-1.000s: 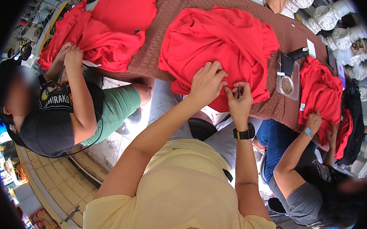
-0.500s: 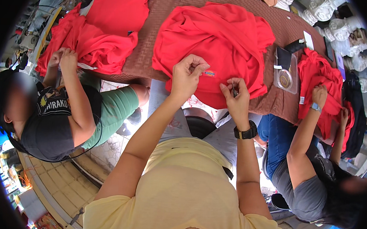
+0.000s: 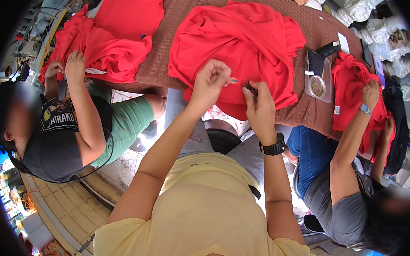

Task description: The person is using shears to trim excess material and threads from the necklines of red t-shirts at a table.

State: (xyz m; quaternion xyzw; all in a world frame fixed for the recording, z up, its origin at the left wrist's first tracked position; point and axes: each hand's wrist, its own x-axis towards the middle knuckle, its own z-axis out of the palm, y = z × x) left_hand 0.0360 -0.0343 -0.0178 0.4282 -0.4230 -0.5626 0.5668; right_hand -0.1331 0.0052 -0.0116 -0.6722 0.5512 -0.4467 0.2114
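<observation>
A bunched red garment [image 3: 238,41] lies in front of me, with a small multicoloured label [image 3: 234,81] near its front edge. My left hand [image 3: 210,81] is closed in a pinch just left of the label; whatever is between the fingertips is too small to make out. To the right of the label, my right hand [image 3: 261,105] grips a small dark tool [image 3: 250,88], mostly hidden by the fingers. Its tip points toward the label.
A brown-covered table [image 3: 160,45] carries the work. To the right sits a clear plastic box [image 3: 327,81] with a gold ring-shaped item, beside a black roll [image 3: 328,48]. Co-workers at left and right handle other red garments [image 3: 120,50].
My right hand has shifted slightly left, bringing the dark tool nearer the label. The left co-worker's hands have separated, and the right co-worker's nearer hand has moved up and right.
</observation>
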